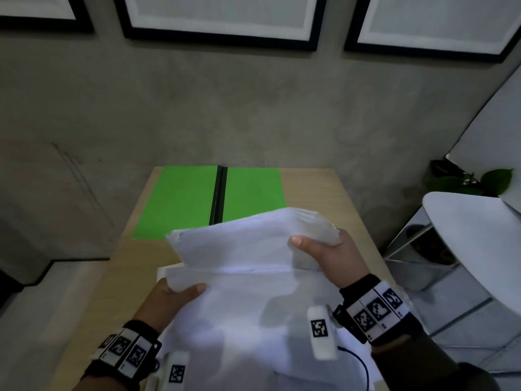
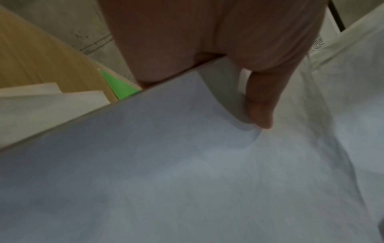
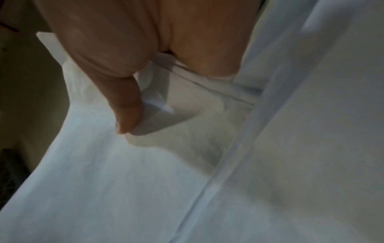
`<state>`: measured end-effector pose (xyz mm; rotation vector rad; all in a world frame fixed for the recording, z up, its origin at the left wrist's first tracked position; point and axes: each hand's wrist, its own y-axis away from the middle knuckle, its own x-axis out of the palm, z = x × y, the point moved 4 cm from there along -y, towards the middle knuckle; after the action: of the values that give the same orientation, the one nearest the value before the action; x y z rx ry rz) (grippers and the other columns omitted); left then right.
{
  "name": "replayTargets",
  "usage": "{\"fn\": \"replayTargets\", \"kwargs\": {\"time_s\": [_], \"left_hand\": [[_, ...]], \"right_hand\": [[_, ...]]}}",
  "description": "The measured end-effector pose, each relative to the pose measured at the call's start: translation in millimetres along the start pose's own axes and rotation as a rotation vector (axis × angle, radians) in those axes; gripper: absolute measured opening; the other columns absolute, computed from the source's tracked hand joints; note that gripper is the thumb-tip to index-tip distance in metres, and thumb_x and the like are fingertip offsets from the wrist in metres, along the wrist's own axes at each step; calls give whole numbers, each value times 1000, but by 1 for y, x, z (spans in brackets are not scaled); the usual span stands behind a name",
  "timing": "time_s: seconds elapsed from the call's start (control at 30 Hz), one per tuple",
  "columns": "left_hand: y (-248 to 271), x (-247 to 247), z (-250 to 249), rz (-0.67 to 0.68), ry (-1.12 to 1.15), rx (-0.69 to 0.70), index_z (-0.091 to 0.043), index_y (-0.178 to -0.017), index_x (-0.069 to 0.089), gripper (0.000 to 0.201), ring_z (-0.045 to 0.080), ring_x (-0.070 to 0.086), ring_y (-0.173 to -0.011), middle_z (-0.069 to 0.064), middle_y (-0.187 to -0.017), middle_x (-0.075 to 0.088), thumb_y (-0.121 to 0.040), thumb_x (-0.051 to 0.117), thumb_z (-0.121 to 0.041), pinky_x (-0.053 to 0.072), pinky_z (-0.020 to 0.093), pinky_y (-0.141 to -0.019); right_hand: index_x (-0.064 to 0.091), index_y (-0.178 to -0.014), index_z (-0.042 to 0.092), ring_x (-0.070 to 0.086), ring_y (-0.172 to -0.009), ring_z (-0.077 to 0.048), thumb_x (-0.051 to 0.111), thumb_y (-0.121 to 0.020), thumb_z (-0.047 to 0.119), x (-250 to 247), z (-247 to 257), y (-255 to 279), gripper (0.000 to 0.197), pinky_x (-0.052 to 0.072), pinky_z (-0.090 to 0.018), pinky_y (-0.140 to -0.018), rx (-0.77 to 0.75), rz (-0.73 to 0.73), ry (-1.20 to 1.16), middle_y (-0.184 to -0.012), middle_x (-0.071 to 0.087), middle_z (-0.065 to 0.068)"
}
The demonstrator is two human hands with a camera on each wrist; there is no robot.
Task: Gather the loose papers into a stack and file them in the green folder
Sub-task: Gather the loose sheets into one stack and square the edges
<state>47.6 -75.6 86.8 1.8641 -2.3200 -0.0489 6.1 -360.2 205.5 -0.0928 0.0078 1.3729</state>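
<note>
Left hand (image 1: pixel 172 292) and right hand (image 1: pixel 327 249) each grip the paper stack (image 1: pixel 253 249), thumbs on top, above the tabletop (image 1: pixel 324 193); green folder (image 1: pixel 180 201) lies open behind.

The head view is dim and soft, with straight picture frames (image 1: pixel 222 24) bowing toward the upper edges (wide-angle distortion) and the white papers (image 1: pixel 253 277) smeared by motion blur. Both wrist views are darker, grainy and out of focus, each thumb casting a soft grey shadow on the sheets.
</note>
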Motion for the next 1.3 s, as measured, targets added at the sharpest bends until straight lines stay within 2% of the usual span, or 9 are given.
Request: {"fn": "replayTargets", "kwargs": {"time_s": [0.27, 0.4, 0.5, 0.63, 0.83, 0.97, 1.07, 1.17, 1.3], "left_hand": [[2, 10, 11, -5, 38, -60, -7, -88, 73, 76, 20, 73, -78, 12, -87, 77, -26, 93, -46, 58, 25, -62], [8, 12, 3, -82, 53, -67, -9, -79, 69, 4, 6, 70, -57, 0, -74, 77, -80, 71, -6, 52, 14, -48], [9, 6, 0, -85, 49, -28, -13, -71, 74, 13, 8, 72, -62, -1, -76, 77, -64, 84, -19, 53, 15, -50], [2, -5, 4, -103, -5, -68, -15, -84, 68, 17, 7, 71, -68, -10, -67, 75, -84, 62, 1, 55, 19, -57], [4, -11, 45, -160, -66, -298, -8, -90, 67, 23, 26, 61, -69, 7, -77, 73, -77, 72, -26, 46, 31, -64], [11, -10, 54, -61, 21, -351, -4, -108, 64, 71, 26, 70, -79, 4, -82, 77, -53, 87, -43, 54, 33, -71], [17, -4, 43, -26, 75, -341, 3, -106, 61, 20, 7, 71, -59, -1, -65, 75, -88, 60, -6, 51, 13, -50], [31, 12, 6, -36, 123, -305, 3, -104, 59, 18, 2, 68, -52, -4, -57, 73, -92, 46, 6, 48, 11, -45], [19, -5, 37, 16, 223, -317, -3, -96, 66, 25, 15, 73, -72, 17, -91, 75, -74, 74, -9, 56, 19, -59]], "right_hand": [[73, -100, 18, 71, -95, -18, 82, -70, 26, 24, -38, -1, 32, 54, -43, -91, 245, 198, 187, -101, 76, -3], [71, -96, 25, 71, -88, -9, 80, -73, 21, 23, -40, -4, 25, 56, -28, -81, 195, 247, 265, -93, 76, 4], [59, -110, 35, 62, -90, 11, 82, -66, 41, 4, -23, -12, 51, 48, -14, -81, 51, 292, 617, -101, 67, 18], [47, -130, 31, 50, -119, -16, 69, -61, 62, -15, -33, -22, 79, 39, -37, -102, -16, 405, 1208, -130, 55, 7], [52, -122, 32, 60, -104, -16, 60, -83, 28, -34, -97, -18, 40, 47, -31, -87, 200, 319, 1244, -97, 62, 9], [40, -137, 32, 38, -129, -22, 68, -73, 47, -40, -142, -4, 71, 36, -37, -106, 338, 380, 1150, -135, 44, 1], [31, -143, 36, 21, -138, -21, 70, -66, 57, -37, -155, 2, 89, 26, -39, -113, 345, 336, 1026, -150, 25, 4], [41, -135, 41, 21, -136, -20, 69, -60, 65, -37, -148, -5, 83, 24, -40, -113, 219, 241, 1032, -145, 30, 5], [66, -110, 28, 33, -123, -18, 65, -57, 65, -28, -134, -15, 64, 28, -34, -107, 133, 320, 1030, -123, 41, 8]]}}
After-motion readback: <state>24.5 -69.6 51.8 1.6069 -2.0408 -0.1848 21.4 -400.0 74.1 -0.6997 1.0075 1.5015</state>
